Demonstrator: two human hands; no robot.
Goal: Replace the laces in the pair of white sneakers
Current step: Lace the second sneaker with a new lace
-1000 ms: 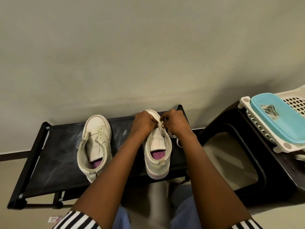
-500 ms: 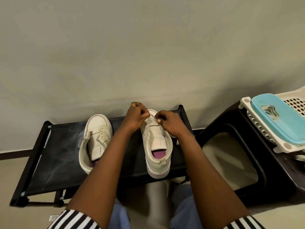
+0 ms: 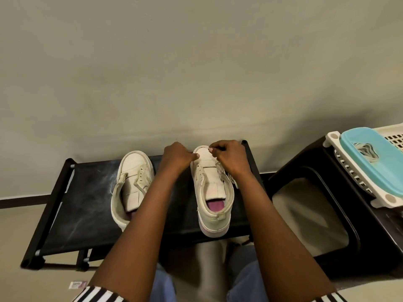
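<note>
Two white sneakers stand toes to the wall on a black rack (image 3: 72,205). The left sneaker (image 3: 130,184) has no lace in its eyelets. The right sneaker (image 3: 211,192) shows a pink insole, and a white lace (image 3: 225,178) lies bunched along its right side. My left hand (image 3: 177,156) rests curled against the left side of its toe, thumb touching the leather. My right hand (image 3: 227,156) pinches the lace end above the toe, at the lowest eyelets.
A plain wall rises close behind the rack. To the right stands a black stool (image 3: 322,214) carrying a white basket (image 3: 346,168) with a light blue lid (image 3: 375,158) and more laces on it. A small pink packet (image 3: 76,284) lies on the floor.
Both hands have moved from the sneaker's middle eyelets up to its toe end. The right hand has drawn the lace end upward, and the tongue now lies uncovered.
</note>
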